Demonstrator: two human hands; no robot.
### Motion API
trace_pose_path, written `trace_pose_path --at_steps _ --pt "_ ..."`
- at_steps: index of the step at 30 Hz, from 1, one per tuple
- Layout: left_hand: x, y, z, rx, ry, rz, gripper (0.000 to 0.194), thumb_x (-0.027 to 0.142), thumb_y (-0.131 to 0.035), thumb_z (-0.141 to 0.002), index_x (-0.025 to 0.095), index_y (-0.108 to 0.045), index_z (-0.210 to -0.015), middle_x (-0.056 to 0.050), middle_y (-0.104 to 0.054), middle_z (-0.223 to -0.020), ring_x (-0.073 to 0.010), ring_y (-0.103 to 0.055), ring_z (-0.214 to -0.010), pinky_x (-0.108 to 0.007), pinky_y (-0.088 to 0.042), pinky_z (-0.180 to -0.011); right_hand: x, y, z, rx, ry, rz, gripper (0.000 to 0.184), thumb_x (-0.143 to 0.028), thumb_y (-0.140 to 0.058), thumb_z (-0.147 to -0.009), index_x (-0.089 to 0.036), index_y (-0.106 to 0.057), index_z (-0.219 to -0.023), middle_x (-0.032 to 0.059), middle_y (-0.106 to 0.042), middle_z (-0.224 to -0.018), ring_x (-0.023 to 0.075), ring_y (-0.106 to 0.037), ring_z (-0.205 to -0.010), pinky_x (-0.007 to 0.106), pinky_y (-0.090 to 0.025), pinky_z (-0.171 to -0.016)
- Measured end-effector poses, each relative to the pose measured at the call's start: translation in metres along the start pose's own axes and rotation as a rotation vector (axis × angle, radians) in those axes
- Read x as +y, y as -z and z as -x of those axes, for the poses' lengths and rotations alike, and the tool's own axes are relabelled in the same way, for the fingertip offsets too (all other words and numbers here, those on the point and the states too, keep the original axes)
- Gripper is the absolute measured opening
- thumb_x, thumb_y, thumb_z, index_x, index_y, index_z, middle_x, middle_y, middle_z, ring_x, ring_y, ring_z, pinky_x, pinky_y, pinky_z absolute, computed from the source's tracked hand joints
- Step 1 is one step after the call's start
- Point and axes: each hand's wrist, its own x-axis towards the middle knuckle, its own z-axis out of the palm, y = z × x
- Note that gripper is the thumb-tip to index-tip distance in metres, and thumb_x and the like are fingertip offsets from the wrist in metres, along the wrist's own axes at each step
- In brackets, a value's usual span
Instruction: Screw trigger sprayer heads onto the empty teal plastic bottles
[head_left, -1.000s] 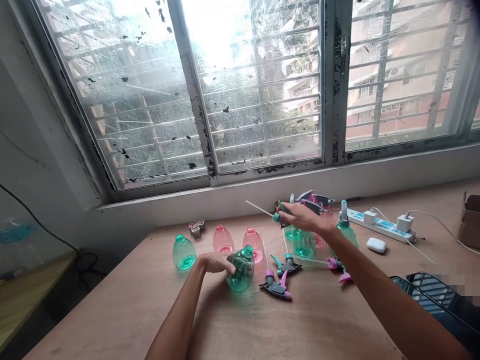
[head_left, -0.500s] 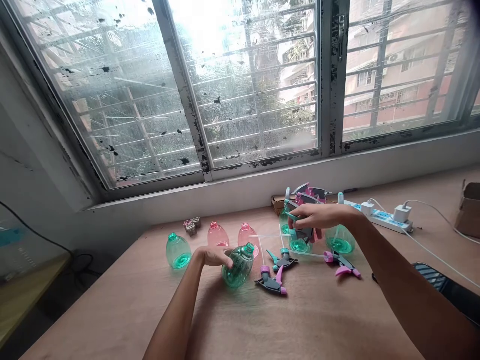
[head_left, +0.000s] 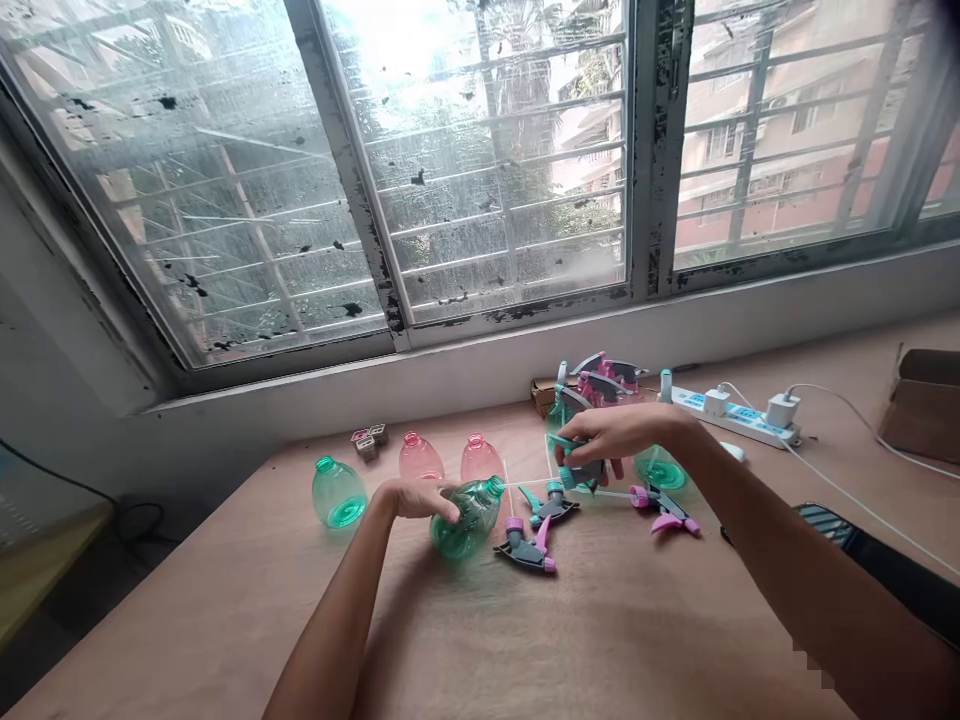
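Note:
My left hand [head_left: 420,498] is closed round a green bottle [head_left: 466,518], which is tilted with its mouth to the right. My right hand [head_left: 611,437] grips a grey and teal spray trigger head [head_left: 581,472]. Its thin white tube points left and its tip is at the green bottle's mouth; whether it is inside I cannot tell. Loose spray heads lie on the table: a grey and pink one [head_left: 527,548], a grey and teal one [head_left: 553,504] and another pink one [head_left: 666,510]. Two pink bottles [head_left: 480,458] and a green bottle [head_left: 337,494] stand to the left.
Assembled spray bottles [head_left: 600,380] crowd behind my right hand. A white power strip [head_left: 739,415] with plugged-in chargers and cables lies at the back right, near a cardboard box [head_left: 922,405]. Small blocks [head_left: 367,440] sit at the back left. A dark object [head_left: 862,550] lies under my right forearm.
The bottle in my left hand has tilted further to the right. The spray head's tube has come down from above the bottle to its mouth. The whole view has shifted slightly.

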Motion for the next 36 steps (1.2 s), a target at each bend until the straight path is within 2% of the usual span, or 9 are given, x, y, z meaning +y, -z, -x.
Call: trace_pose_path --at_steps 4,9,14,18,23,25,29,32,36 --pt "0.020 -0.003 -0.008 0.014 0.064 -0.091 0.039 0.036 -0.073 -0.101 0.019 -0.066 -0.135 -0.011 -0.067 -0.143 -0.0323 -0.068 -0.124 -0.055 -0.057 -0.105 0.010 -0.020 -0.015 0.158 0.107 -0.132 0.039 -0.051 -0.083 -0.085 -0.019 -0.072 -0.103 0.0018 -0.075 -0.076 0.0179 -0.068 -0.057 0.026 -0.050 -0.050" --pt "0.036 -0.019 -0.008 0.105 0.133 -0.154 0.042 0.035 -0.076 -0.098 0.019 -0.067 -0.136 -0.011 -0.066 -0.146 -0.0343 -0.064 -0.132 -0.061 -0.050 -0.113 0.034 -0.077 -0.040 0.391 0.151 -0.382 0.045 -0.059 -0.082 -0.083 -0.019 -0.066 -0.095 -0.0016 -0.071 -0.072 0.0138 -0.062 -0.055 0.023 -0.046 -0.048" --pt "0.043 -0.045 0.008 0.311 0.170 -0.180 0.085 0.050 -0.096 -0.072 0.029 -0.063 -0.148 -0.007 -0.065 -0.154 -0.0451 -0.049 -0.149 -0.049 -0.040 -0.120 0.049 -0.123 -0.046 0.515 0.094 -0.642 0.058 -0.067 -0.069 -0.090 -0.021 -0.056 -0.122 -0.0019 -0.072 -0.070 0.0172 -0.067 -0.048 0.021 -0.039 -0.036" --pt "0.057 -0.080 0.023 0.433 0.142 -0.178 0.088 0.055 -0.095 -0.071 0.028 -0.063 -0.148 -0.009 -0.066 -0.151 -0.0420 -0.055 -0.143 -0.044 -0.043 -0.116 0.043 -0.146 -0.036 0.533 0.048 -0.816 0.069 -0.070 -0.068 -0.091 -0.021 -0.048 -0.135 0.0022 -0.077 -0.075 0.0256 -0.077 -0.059 0.024 -0.047 -0.037" --pt "0.075 -0.143 0.035 0.623 0.160 -0.209 0.090 0.045 -0.103 -0.060 0.031 -0.068 -0.141 -0.010 -0.068 -0.137 -0.0406 -0.057 -0.132 -0.047 -0.044 -0.114 0.029 -0.191 -0.024 0.592 -0.030 -1.062 0.079 -0.064 -0.084 -0.082 -0.021 -0.050 -0.140 0.0008 -0.074 -0.085 0.0194 -0.070 -0.057 0.024 -0.048 -0.038" --pt "0.077 -0.170 0.039 0.703 0.215 -0.211 0.093 0.036 -0.102 -0.060 0.036 -0.065 -0.145 -0.010 -0.064 -0.141 -0.0427 -0.052 -0.136 -0.051 -0.041 -0.117 0.024 -0.209 -0.018 0.567 -0.041 -1.155 0.068 -0.064 -0.088 -0.079 -0.017 -0.065 -0.122 -0.0023 -0.067 -0.072 0.0139 -0.058 -0.049 0.023 -0.045 -0.039" --pt "0.067 -0.212 0.043 0.833 0.346 -0.193 0.090 0.022 -0.096 -0.063 0.031 -0.066 -0.147 -0.017 -0.058 -0.151 -0.0485 -0.048 -0.140 -0.061 -0.040 -0.118 0.018 -0.231 -0.009 0.538 -0.067 -1.174 0.066 -0.075 -0.083 -0.077 -0.015 -0.074 -0.102 -0.0011 -0.064 -0.061 0.0130 -0.053 -0.046 0.024 -0.043 -0.042" --pt "0.048 -0.231 0.044 0.906 0.271 -0.212 0.086 0.023 -0.091 -0.072 0.039 -0.061 -0.152 -0.013 -0.057 -0.154 -0.0469 -0.048 -0.144 -0.065 -0.040 -0.120 0.020 -0.240 -0.007 0.553 -0.082 -1.174 0.064 -0.076 -0.083 -0.077 -0.016 -0.072 -0.095 -0.0014 -0.065 -0.057 0.0122 -0.054 -0.041 0.024 -0.041 -0.043" --pt "0.029 -0.237 0.045 0.879 0.100 -0.199 0.092 0.017 -0.083 -0.082 0.045 -0.045 -0.162 -0.011 -0.045 -0.167 -0.0430 -0.041 -0.154 -0.065 -0.036 -0.124 0.026 -0.245 -0.008 0.575 -0.126 -1.179 0.065 -0.080 -0.080 -0.077 -0.018 -0.069 -0.093 -0.0035 -0.061 -0.052 0.0147 -0.056 -0.038 0.024 -0.042 -0.039"
